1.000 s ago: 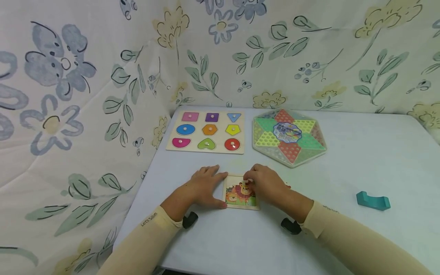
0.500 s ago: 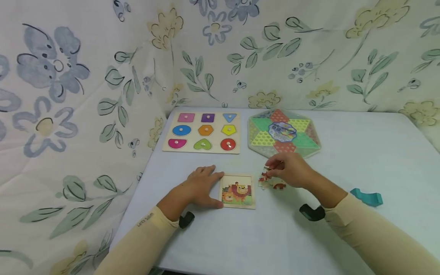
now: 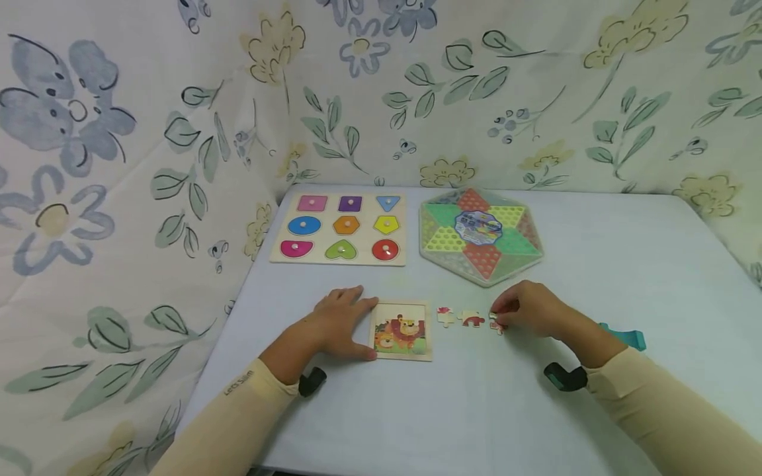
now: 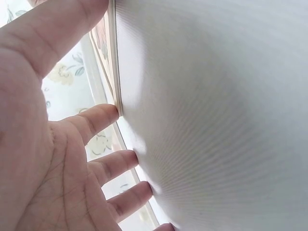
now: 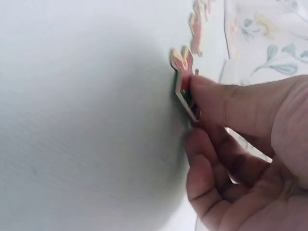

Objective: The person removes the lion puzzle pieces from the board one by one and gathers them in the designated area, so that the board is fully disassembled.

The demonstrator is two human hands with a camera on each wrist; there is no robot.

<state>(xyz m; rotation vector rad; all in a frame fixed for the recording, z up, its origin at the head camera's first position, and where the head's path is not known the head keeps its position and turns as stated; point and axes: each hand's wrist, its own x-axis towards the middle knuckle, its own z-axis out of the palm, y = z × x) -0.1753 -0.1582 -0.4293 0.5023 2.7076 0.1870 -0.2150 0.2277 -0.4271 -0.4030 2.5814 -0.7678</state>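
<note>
While L hand (image 3: 340,327), spread wide, touches lion puzzle tray (image 3: 401,309), R hand (image 3: 531,309) pinches jigsaw pc (image 5: 184,82). Can't quite tell if it's touching table (image 3: 381,423).

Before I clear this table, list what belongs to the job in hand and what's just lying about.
In the job:
lion puzzle, touched by the left hand
two loose pieces
pinched piece, in the right hand

Apparently lying about:
shape board
hexagonal game board
teal block
</note>
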